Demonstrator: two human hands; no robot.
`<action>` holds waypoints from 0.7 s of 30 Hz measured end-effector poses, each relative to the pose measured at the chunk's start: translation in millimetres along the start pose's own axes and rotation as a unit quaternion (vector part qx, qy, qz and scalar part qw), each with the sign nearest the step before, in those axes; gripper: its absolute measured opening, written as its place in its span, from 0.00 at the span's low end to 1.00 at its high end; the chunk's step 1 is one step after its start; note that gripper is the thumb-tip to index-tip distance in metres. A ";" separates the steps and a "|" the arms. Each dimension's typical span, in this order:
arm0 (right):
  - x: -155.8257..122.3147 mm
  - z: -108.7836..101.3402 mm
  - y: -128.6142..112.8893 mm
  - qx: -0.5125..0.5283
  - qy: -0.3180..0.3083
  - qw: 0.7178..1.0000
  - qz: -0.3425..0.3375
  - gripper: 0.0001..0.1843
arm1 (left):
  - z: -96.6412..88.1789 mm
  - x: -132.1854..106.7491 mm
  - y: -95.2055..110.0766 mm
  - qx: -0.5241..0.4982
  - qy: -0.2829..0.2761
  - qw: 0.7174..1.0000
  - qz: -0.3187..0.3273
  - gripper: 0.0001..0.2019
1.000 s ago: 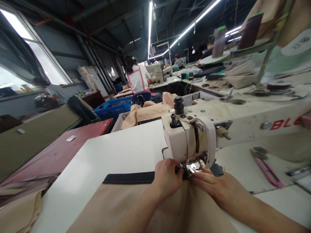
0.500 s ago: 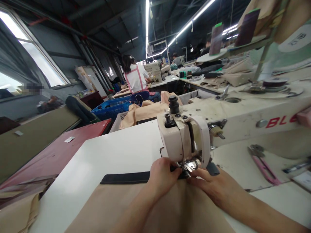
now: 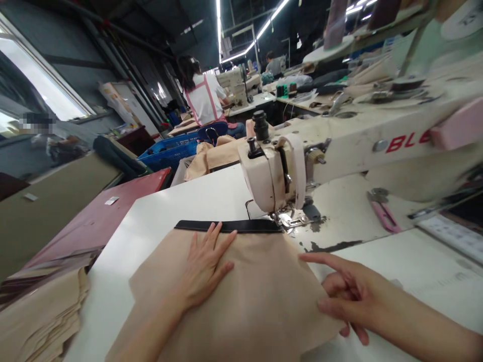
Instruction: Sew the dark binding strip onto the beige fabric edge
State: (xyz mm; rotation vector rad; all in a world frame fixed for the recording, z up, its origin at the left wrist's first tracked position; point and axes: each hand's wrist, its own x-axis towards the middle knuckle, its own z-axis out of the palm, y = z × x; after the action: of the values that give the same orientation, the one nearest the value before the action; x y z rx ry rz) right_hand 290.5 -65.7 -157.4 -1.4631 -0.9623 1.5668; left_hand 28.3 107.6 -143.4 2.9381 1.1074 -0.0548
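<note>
A beige fabric panel (image 3: 256,291) lies on the white table, with a black band (image 3: 249,226) stitched along its far edge. The band's right end reaches the presser foot (image 3: 290,219) of the sewing machine (image 3: 264,176). My left hand (image 3: 207,266) rests flat on the panel, fingers spread, the fingertips touching the black band. At the panel's right edge is my right hand (image 3: 350,291), its index finger stretched toward the machine and the other fingers loosely curled. I see nothing held in it.
Pink-handled thread snips (image 3: 385,211) lie on the machine bed at right. Stacked beige pieces (image 3: 45,317) are at lower left, beside a red table (image 3: 94,221). Behind stand a blue crate (image 3: 169,151) and a seated co-worker (image 3: 206,98) at another machine.
My left hand has left the presser foot and slid left, flattening on the panel. My right hand has drawn back toward me, right of the cloth. The view has shifted.
</note>
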 end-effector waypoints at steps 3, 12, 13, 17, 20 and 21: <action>3.9 -0.5 -5.0 -0.044 0.011 0.998 -0.042 0.36 | -2.3 7.7 -9.2 -0.006 -0.009 1.000 0.018 0.27; 3.4 -0.1 -14.4 0.015 0.003 0.999 -0.045 0.27 | -18.0 -13.6 94.7 -0.140 0.260 0.951 0.093 0.22; 3.2 -0.6 -13.6 0.027 -0.006 0.999 -0.045 0.27 | -15.0 -16.2 117.2 -0.174 0.307 0.929 0.114 0.26; 2.0 -4.1 -9.2 0.053 -0.040 0.997 -0.050 0.27 | 7.1 -17.9 175.7 -0.203 0.352 0.909 0.098 0.27; 2.0 -7.0 -5.3 0.052 -0.060 0.995 -0.051 0.26 | 22.2 -15.4 186.2 -0.204 0.395 0.895 0.045 0.21; 2.7 -7.8 -4.0 0.050 -0.067 0.995 -0.052 0.27 | 25.1 -14.9 186.7 -0.202 0.405 0.891 0.038 0.19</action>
State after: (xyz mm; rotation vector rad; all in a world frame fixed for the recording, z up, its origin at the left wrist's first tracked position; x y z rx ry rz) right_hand 298.3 -61.5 -155.4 -1.2334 -1.0048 1.6293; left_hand 139.5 -42.9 -170.1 2.6053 0.8625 1.3243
